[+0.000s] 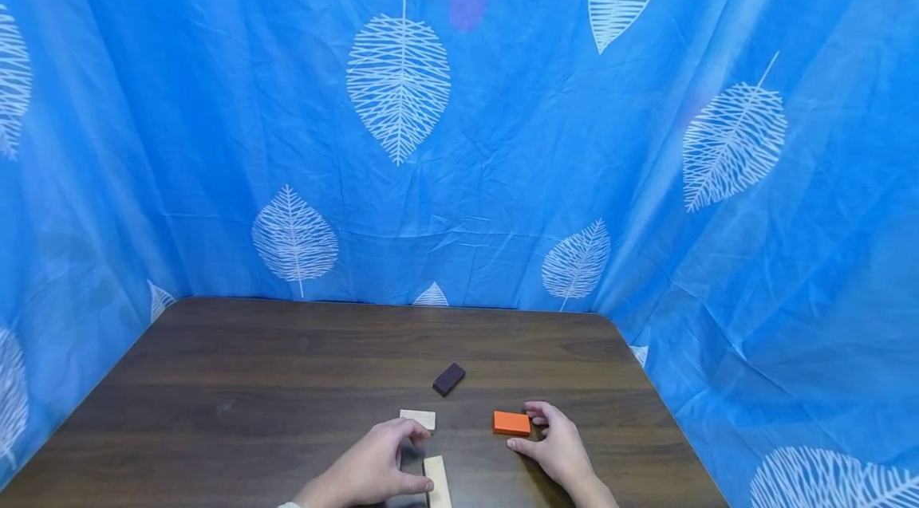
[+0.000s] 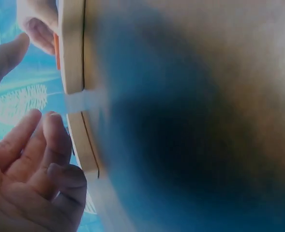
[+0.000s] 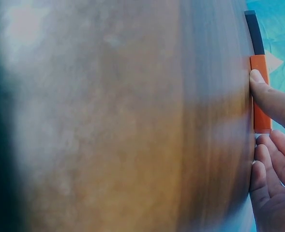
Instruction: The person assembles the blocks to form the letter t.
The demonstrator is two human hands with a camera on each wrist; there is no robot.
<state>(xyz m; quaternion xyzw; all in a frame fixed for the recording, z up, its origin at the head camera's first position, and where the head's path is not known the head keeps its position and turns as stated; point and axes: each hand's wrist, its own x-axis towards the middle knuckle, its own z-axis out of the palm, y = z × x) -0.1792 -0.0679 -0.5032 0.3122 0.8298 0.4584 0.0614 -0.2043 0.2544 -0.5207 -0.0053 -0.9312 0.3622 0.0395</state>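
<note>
My left hand (image 1: 378,462) hovers at two pale wooden blocks, thumb and fingers spread apart. Its thumb overlaps the near block (image 1: 437,484), which lies lengthwise toward me. The fingertips are close to the far block (image 1: 424,419), which lies crosswise. In the left wrist view both pale blocks show edge-on beside the fingers (image 2: 57,137). My right hand (image 1: 560,448) is at the right end of an orange block (image 1: 510,423), thumb on the near side and fingers on the far side. In the right wrist view its thumb overlaps the orange block and the loosely bent fingers sit past its end.
A dark purple block (image 1: 449,379) lies at an angle farther back on the brown wood-grain table (image 1: 287,380). Blue curtains (image 1: 502,133) with white leaf prints hang behind the table and along both sides.
</note>
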